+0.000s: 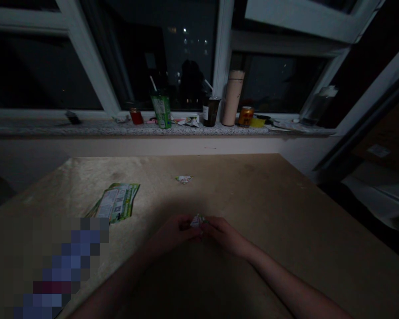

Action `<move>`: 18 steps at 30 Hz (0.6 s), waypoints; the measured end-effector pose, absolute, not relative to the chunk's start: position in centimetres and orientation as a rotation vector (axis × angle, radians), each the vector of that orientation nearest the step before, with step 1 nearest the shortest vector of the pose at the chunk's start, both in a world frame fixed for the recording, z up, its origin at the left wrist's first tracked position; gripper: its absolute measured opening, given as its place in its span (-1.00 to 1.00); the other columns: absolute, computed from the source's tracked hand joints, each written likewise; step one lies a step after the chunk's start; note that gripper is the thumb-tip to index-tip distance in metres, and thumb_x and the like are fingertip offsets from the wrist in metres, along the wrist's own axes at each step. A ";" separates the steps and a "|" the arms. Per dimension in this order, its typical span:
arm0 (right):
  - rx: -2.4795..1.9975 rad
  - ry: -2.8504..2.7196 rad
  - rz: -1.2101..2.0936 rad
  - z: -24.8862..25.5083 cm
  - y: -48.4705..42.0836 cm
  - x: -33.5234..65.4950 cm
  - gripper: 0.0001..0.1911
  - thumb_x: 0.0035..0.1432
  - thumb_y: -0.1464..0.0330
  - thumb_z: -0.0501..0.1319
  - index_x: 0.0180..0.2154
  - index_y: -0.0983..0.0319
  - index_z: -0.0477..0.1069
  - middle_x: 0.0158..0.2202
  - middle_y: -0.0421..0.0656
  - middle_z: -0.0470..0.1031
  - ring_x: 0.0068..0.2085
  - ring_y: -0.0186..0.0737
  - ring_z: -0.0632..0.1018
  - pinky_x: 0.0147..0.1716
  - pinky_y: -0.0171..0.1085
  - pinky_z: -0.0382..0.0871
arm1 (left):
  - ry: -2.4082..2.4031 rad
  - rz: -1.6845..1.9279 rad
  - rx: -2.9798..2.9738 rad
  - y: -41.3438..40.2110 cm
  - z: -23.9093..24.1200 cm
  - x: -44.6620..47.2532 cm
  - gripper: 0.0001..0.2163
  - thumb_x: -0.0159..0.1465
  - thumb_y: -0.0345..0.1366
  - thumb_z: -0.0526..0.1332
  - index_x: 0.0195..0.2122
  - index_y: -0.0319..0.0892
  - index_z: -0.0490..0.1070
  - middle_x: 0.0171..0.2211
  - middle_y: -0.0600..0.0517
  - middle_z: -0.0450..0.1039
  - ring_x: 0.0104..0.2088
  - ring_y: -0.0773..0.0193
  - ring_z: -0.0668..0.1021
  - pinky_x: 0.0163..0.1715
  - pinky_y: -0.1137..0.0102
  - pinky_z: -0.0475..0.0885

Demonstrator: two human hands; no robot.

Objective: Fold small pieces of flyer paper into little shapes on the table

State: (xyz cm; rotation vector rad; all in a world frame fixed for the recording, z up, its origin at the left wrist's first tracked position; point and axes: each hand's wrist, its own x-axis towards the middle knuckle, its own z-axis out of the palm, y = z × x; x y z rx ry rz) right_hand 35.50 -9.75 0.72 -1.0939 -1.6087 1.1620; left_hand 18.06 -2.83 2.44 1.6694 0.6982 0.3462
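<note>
My left hand (176, 231) and my right hand (224, 232) meet over the middle of the table, each with its fingers closed on a small folded packet (197, 220). The packet is white and green with printing, and fingers cover much of it. Beyond my hands lies a small folded wrapper (184, 179), flat on the tabletop, with similar white and green print. To the left is a small stack of green printed packets (119, 204), with a white label panel facing up. Dim light hides the finer folds.
The tan table (259, 190) reaches a granite windowsill (99, 127). On the sill stand a green cup with a straw (162, 110), a dark cup (211, 111), a pink tumbler (232, 97), an orange can (246, 117) and a red jar (137, 116). A pixelated patch (63, 266) covers the lower left.
</note>
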 end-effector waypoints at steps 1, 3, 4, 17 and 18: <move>-1.089 -1.600 1.162 0.7 -9.7 35.6 -0.54 0.25 0.05 -0.01 -0.45 0.28 0.33 -0.50 -0.23 0.28 -0.46 -0.34 0.29 -0.43 -0.36 0.18 | 0.695 0.363 1.674 -2.9 2.5 18.1 -0.76 0.15 -0.11 0.22 -0.30 -0.17 0.50 -0.37 0.03 0.55 -0.32 0.17 0.56 -0.29 0.35 0.41; -1.089 -1.599 1.129 0.8 -9.7 35.7 -0.55 0.25 0.07 0.01 -0.45 0.28 0.36 -0.50 -0.23 0.30 -0.45 -0.34 0.31 -0.43 -0.36 0.19 | 0.728 0.423 1.690 -3.1 2.6 18.1 -0.73 0.20 -0.08 0.16 -0.26 -0.16 0.48 -0.34 0.03 0.54 -0.31 0.18 0.55 -0.28 0.35 0.41; -1.094 -1.610 1.104 0.7 -9.6 35.7 -0.57 0.25 0.09 0.02 -0.44 0.28 0.37 -0.49 -0.23 0.32 -0.44 -0.33 0.33 -0.42 -0.36 0.20 | 0.763 0.456 1.703 -3.3 2.7 18.2 -0.72 0.21 -0.08 0.14 -0.26 -0.16 0.48 -0.34 0.03 0.54 -0.31 0.18 0.55 -0.28 0.35 0.41; -1.298 -1.267 0.946 0.3 -9.5 34.7 -0.76 -0.01 0.20 0.31 -0.38 0.25 0.54 -0.41 -0.15 0.51 -0.45 -0.31 0.47 -0.52 -0.38 0.28 | 0.989 0.552 1.891 -3.9 2.9 18.6 -0.76 0.20 -0.14 0.13 -0.39 -0.14 0.52 -0.44 0.07 0.54 -0.38 0.18 0.55 -0.35 0.39 0.35; -1.308 -1.243 0.974 0.2 -9.5 34.6 -0.74 -0.02 0.18 0.31 -0.40 0.25 0.55 -0.45 -0.16 0.50 -0.48 -0.31 0.46 -0.56 -0.38 0.26 | 0.999 0.549 1.902 -4.0 2.9 18.7 -0.75 0.20 -0.13 0.12 -0.41 -0.15 0.52 -0.46 0.07 0.53 -0.39 0.18 0.54 -0.37 0.40 0.34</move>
